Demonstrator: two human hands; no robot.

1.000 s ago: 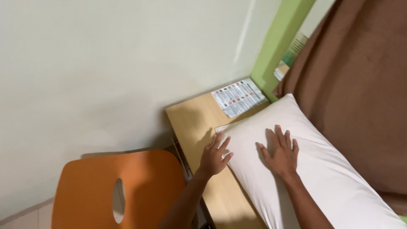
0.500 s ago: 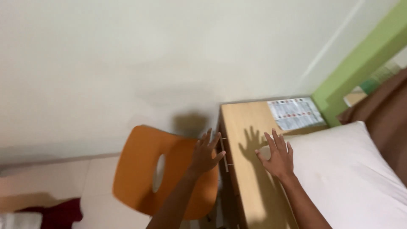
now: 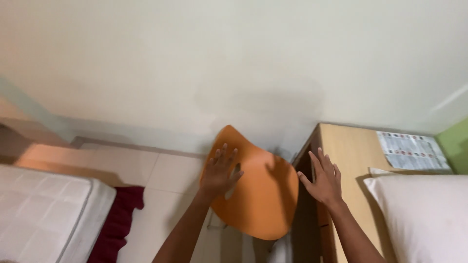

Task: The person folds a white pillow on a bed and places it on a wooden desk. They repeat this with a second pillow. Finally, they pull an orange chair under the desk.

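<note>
My left hand (image 3: pixel 219 170) is spread open over the backrest of an orange plastic chair (image 3: pixel 261 195), close to its upper left edge. My right hand (image 3: pixel 322 179) hovers with fingers apart above the left edge of a light wooden desk (image 3: pixel 347 155), between the chair and a white pillow (image 3: pixel 424 214). Neither hand holds anything. The pillow lies on the desk's right part, a hand's width from my right hand.
A printed sheet (image 3: pixel 412 150) lies at the desk's far right corner. A white mattress (image 3: pixel 46 214) fills the lower left, with dark red cloth (image 3: pixel 119 219) beside it on the tiled floor (image 3: pixel 161 170). A pale wall (image 3: pixel 219 63) runs behind; a green wall strip (image 3: pixel 456 141) stands at right.
The view has swung left, off the pillow toward the chair and floor. Both hands left the pillow and desk; the left now sits over the chair back.
</note>
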